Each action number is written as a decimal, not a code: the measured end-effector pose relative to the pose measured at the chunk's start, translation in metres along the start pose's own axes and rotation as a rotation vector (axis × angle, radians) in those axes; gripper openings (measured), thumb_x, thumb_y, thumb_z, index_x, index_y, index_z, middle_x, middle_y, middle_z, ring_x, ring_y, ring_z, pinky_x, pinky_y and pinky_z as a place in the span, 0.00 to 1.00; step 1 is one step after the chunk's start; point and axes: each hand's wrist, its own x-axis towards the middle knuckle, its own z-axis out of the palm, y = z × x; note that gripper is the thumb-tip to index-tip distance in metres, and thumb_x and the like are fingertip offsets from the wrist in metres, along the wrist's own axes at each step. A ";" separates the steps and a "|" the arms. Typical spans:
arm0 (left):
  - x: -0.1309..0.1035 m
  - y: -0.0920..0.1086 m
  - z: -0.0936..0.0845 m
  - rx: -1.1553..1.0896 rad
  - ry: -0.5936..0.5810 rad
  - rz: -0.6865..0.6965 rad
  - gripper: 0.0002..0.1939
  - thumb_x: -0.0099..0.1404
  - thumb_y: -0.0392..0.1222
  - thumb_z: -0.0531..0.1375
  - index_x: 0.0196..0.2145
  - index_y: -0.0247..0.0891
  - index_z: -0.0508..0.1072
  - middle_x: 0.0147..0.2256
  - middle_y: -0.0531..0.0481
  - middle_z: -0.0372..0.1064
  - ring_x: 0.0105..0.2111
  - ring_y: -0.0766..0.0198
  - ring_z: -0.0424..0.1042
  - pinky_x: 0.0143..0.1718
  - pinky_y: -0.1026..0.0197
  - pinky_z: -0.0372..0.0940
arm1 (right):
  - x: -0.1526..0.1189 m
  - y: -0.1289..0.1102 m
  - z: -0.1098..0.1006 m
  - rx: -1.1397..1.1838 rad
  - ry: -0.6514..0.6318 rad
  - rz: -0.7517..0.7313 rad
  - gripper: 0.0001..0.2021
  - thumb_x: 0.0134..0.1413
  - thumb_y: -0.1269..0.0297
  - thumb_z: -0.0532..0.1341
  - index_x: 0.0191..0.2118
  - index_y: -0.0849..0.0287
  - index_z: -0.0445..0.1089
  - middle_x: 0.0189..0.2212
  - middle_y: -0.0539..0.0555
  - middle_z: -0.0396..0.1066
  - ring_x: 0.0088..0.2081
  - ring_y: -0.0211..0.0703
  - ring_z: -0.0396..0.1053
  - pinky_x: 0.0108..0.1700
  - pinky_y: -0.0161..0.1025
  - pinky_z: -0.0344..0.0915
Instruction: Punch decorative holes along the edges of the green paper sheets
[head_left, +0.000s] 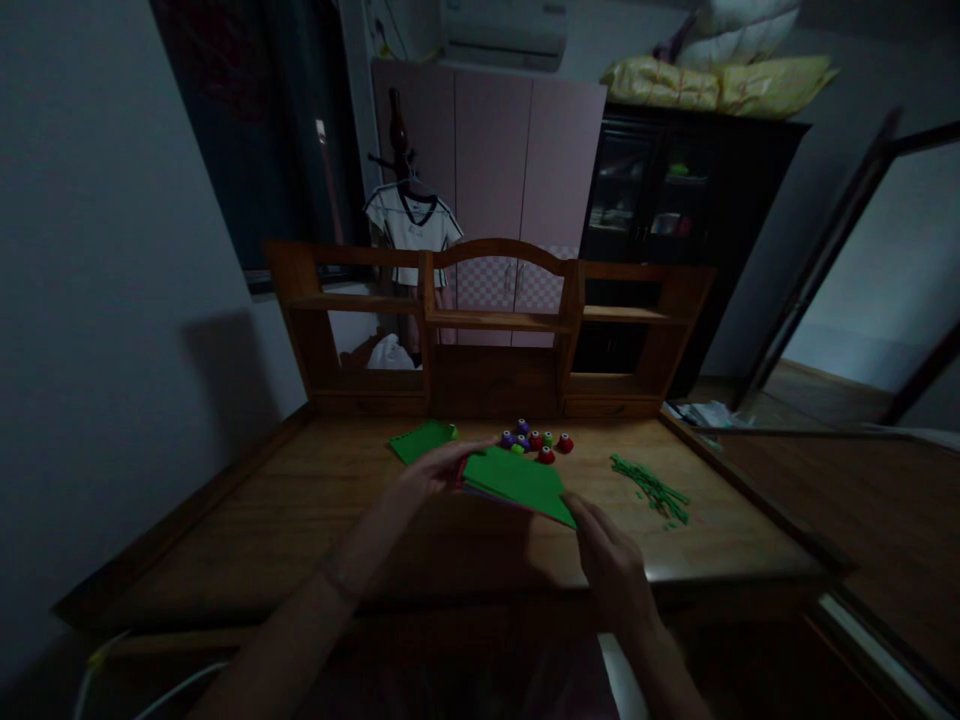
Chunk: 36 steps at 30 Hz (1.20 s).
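Note:
A stack of coloured sheets, green on top with pinkish and darker edges below, is held tilted above the desk. My left hand grips its left end, thumb over the top. At its right corner my right hand pinches the sheets. Behind my left hand a green sheet with a notched edge lies on the desk, a small green piece at its corner. Several small round red, purple and green items with pale tops stand just past the stack. Off to the right lies a pile of narrow green strips.
The wooden desk has a raised rim and a shelf unit along its back. A wall stands close on the left. Beyond are a pink wardrobe, a hanging white shirt and a dark cabinet.

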 end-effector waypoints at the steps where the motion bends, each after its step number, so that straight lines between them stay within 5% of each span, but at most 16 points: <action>1: -0.005 -0.005 0.001 -0.092 -0.028 -0.063 0.20 0.51 0.51 0.65 0.36 0.32 0.74 0.36 0.42 0.74 0.36 0.55 0.74 0.39 0.55 0.69 | 0.000 -0.002 0.001 0.031 -0.024 -0.022 0.22 0.60 0.72 0.46 0.58 0.51 0.59 0.54 0.55 0.64 0.54 0.46 0.63 0.53 0.44 0.63; 6: -0.026 -0.029 -0.006 -0.109 0.175 0.111 0.23 0.50 0.51 0.66 0.38 0.29 0.73 0.39 0.40 0.74 0.38 0.55 0.73 0.43 0.53 0.67 | 0.018 -0.022 0.008 0.346 0.035 0.158 0.20 0.62 0.67 0.47 0.59 0.50 0.58 0.57 0.55 0.60 0.55 0.45 0.62 0.56 0.47 0.60; 11: -0.047 -0.043 -0.012 0.039 0.291 0.314 0.23 0.54 0.51 0.63 0.44 0.33 0.72 0.42 0.45 0.74 0.40 0.55 0.72 0.45 0.54 0.67 | 0.045 -0.038 0.019 0.651 -0.094 0.291 0.22 0.62 0.60 0.49 0.61 0.50 0.51 0.56 0.56 0.60 0.56 0.46 0.60 0.53 0.48 0.63; 23: -0.068 -0.049 -0.013 0.151 0.194 0.341 0.22 0.52 0.46 0.66 0.44 0.37 0.70 0.44 0.45 0.70 0.44 0.57 0.69 0.44 0.59 0.65 | 0.061 -0.046 0.043 0.762 -0.272 0.300 0.24 0.57 0.60 0.54 0.59 0.51 0.53 0.49 0.54 0.66 0.49 0.44 0.66 0.48 0.42 0.66; 36: -0.063 -0.064 -0.008 0.092 0.280 0.238 0.25 0.52 0.50 0.64 0.46 0.37 0.71 0.46 0.46 0.71 0.45 0.53 0.70 0.46 0.55 0.65 | 0.056 -0.038 0.060 0.803 -0.187 0.385 0.20 0.57 0.56 0.55 0.55 0.52 0.61 0.50 0.52 0.66 0.52 0.46 0.64 0.51 0.45 0.63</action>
